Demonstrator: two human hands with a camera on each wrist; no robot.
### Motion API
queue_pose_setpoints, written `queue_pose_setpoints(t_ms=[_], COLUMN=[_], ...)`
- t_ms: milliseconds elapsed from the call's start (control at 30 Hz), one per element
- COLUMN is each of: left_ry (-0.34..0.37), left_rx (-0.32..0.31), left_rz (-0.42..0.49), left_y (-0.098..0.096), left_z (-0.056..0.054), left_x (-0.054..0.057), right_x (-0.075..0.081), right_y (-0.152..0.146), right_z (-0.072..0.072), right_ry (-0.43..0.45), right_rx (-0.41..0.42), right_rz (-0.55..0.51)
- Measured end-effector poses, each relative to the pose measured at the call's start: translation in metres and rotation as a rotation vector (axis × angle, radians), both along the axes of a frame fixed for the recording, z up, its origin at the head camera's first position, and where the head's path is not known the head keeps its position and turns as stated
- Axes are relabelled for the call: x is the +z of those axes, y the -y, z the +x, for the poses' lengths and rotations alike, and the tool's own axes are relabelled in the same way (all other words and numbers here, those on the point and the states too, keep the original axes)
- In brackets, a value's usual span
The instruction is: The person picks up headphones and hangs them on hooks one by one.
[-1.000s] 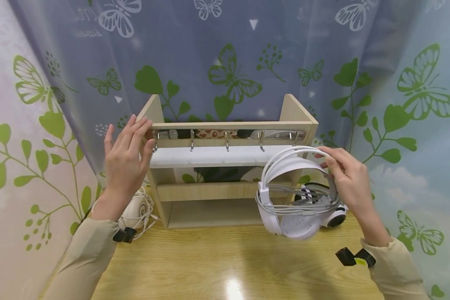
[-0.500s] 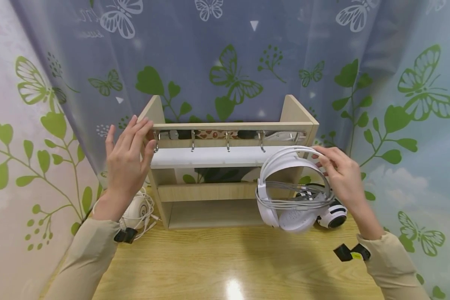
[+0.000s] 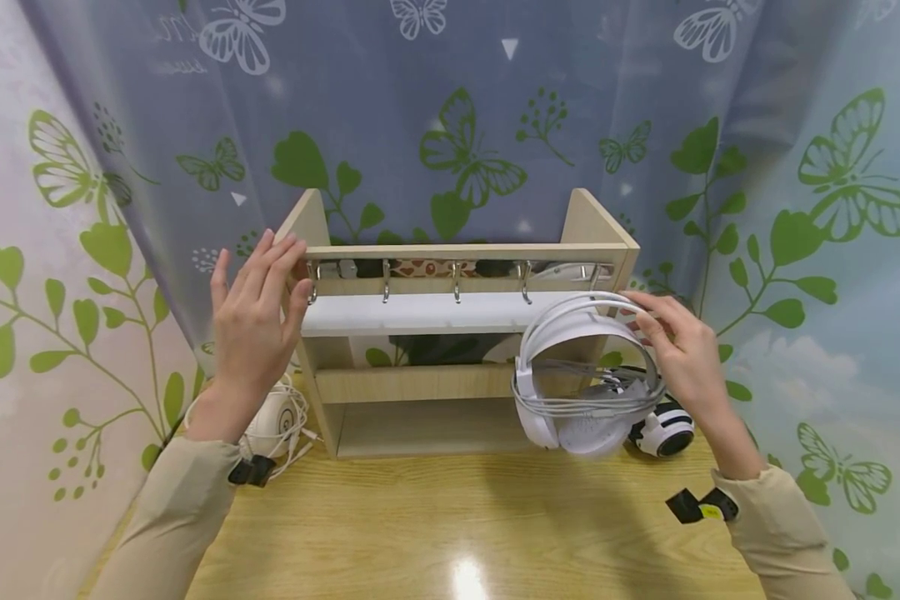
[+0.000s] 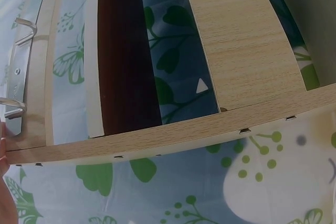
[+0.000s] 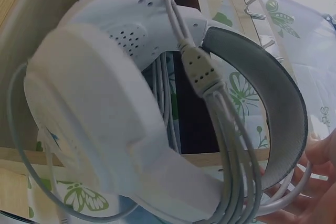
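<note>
A pair of white over-ear headphones (image 3: 528,385) hangs from my right hand (image 3: 682,350), which grips the top of the headband at its right side. Grey cable is wound in a bundle around the ear cups, seen large in the right wrist view (image 5: 94,114). The headband is close to the rightmost metal hook (image 3: 595,277) of the hook rail; I cannot tell if they touch. My left hand (image 3: 255,329) rests against the upper left corner of the wooden shelf (image 3: 412,385), its fingers extended and holding nothing. In the left wrist view only its fingertips show.
Several metal hooks run along the rail (image 3: 420,268) under the shelf's top board. White headphones with a loose cable (image 3: 270,423) lie left of the shelf. Black-and-white headphones (image 3: 663,429) stand on the right. The wooden table (image 3: 390,525) stretches in front; printed curtains surround it.
My right hand has shifted slightly left with the headphones, bringing the headband nearer the rightmost hook. The ear cups have swung a little up and back. My left hand stays in place.
</note>
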State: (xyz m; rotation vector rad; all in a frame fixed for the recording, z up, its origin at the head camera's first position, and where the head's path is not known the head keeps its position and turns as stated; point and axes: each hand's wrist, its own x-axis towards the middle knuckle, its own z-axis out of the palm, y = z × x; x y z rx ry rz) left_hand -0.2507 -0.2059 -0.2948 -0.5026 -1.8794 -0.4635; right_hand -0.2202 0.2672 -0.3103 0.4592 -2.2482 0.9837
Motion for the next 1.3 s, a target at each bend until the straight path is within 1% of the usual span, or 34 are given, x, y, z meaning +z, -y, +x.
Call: queue_pose_setpoints(t_ms=[167, 333, 533, 1033, 1300], left_ry=[-0.003, -0.004, 0.001, 0.001, -0.001], left_rx=[0.001, 0.001, 0.001, -0.002, 0.0], left_rz=[0.004, 0.004, 0.008, 0.013, 0.006], left_y=[0.001, 0.001, 0.001, -0.001, -0.001], left_z=[0.0, -0.001, 0.0, 0.001, 0.0], left_x=[0.0, 0.0, -0.001, 0.0, 0.0], right_x=[-0.003, -0.004, -0.007, -0.015, -0.016], right_y=[-0.001, -0.004, -0.01, -0.02, -0.025], right_z=[0.001, 0.002, 0.001, -0.002, 0.0], right_ry=[0.007, 0.05, 0.081, 0.124, 0.13], right_rx=[-0.03, -0.036, -0.009, 0.07, 0.083], right_rz=[-0.008, -0.041, -0.071, -0.133, -0.154])
